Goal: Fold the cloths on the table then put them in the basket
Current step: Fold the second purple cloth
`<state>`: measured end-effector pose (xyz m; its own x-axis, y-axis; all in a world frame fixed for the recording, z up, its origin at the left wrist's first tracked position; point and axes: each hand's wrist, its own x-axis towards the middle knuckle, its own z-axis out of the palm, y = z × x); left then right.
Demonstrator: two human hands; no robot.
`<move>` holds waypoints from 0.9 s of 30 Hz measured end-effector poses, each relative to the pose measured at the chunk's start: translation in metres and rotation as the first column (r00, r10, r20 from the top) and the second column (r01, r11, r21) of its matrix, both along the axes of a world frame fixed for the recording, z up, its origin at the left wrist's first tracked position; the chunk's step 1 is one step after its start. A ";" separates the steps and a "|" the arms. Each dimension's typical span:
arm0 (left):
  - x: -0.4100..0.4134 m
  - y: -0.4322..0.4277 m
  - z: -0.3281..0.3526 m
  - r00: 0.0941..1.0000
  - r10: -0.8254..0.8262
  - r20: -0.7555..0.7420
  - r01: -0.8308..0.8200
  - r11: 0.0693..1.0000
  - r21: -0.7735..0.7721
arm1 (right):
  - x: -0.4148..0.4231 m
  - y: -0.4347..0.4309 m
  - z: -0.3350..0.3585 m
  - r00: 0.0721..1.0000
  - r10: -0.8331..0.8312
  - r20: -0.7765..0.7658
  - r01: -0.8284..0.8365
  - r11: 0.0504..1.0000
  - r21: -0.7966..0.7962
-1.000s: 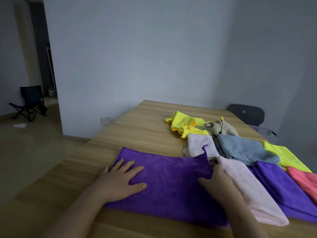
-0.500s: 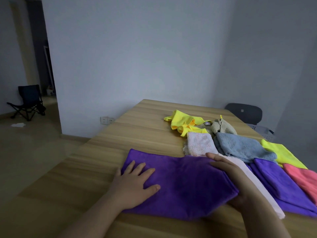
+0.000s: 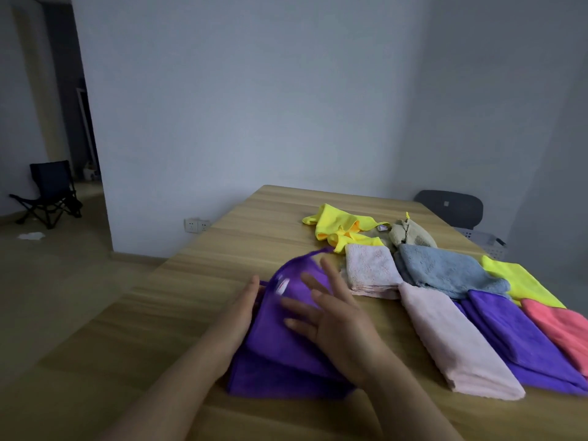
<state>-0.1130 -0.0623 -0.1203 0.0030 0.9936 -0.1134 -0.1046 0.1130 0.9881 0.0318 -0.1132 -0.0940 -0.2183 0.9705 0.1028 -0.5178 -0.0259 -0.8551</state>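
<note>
A purple cloth (image 3: pixel 280 361) lies folded over itself on the wooden table (image 3: pixel 178 300) in front of me. My right hand (image 3: pixel 334 316) rests on top of it with fingers spread and straight. My left hand (image 3: pixel 241 310) presses against the cloth's left edge, fingers straight. To the right lie a folded pale pink cloth (image 3: pixel 451 338), a folded purple cloth (image 3: pixel 521 338) and a coral cloth (image 3: pixel 563 326). Further back lie a small pink cloth (image 3: pixel 369 265), a blue cloth (image 3: pixel 445 268), a yellow-green cloth (image 3: pixel 518 278), a crumpled yellow cloth (image 3: pixel 340 224) and a beige cloth (image 3: pixel 410 233). A white basket (image 3: pixel 483 240) stands past the table's far right edge.
A dark chair back (image 3: pixel 451 208) stands behind the basket. Grey walls close the far side. A folding chair (image 3: pixel 51 192) stands on the floor at the far left. The table's left edge runs diagonally toward me.
The purple cloth's right half has been folded over to the left, making it narrower. My right hand moved left on top of it; my left hand shifted to its left edge.
</note>
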 end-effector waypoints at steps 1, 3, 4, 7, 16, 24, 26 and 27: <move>0.000 0.000 0.001 0.997 0.010 -0.071 -0.009 1.000 0.012 | -0.003 0.001 -0.002 1.000 0.003 0.020 -0.003 1.000 -0.007; -0.003 -0.007 -0.004 0.973 0.016 -0.232 0.008 0.995 0.099 | 0.003 0.004 -0.005 0.993 -0.120 0.022 0.120 0.993 0.010; -0.005 -0.011 -0.007 0.960 -0.004 -0.281 0.044 0.990 0.136 | 0.010 0.005 -0.005 0.974 -0.224 0.031 0.223 0.974 0.037; -0.005 -0.011 -0.013 0.892 0.005 -0.451 0.107 0.969 0.221 | 0.031 0.006 -0.009 0.812 -0.473 0.341 0.442 0.881 0.168; -0.025 -0.010 0.001 0.848 0.167 -0.503 -0.040 0.967 0.253 | 0.036 0.019 -0.035 0.220 -0.430 0.876 0.056 0.902 0.428; -0.027 -0.014 -0.001 0.577 0.104 -0.810 0.109 0.973 0.203 | 0.040 0.018 -0.038 0.076 -0.403 0.912 -0.027 0.913 0.406; -0.028 -0.015 -0.004 0.518 0.106 -0.849 0.148 0.966 0.211 | 0.042 0.020 -0.040 0.085 -0.386 0.919 -0.028 0.921 0.389; -0.028 -0.014 -0.006 0.486 0.122 -0.865 0.168 0.959 0.230 | 0.043 0.021 -0.041 0.095 -0.370 0.924 -0.026 0.927 0.374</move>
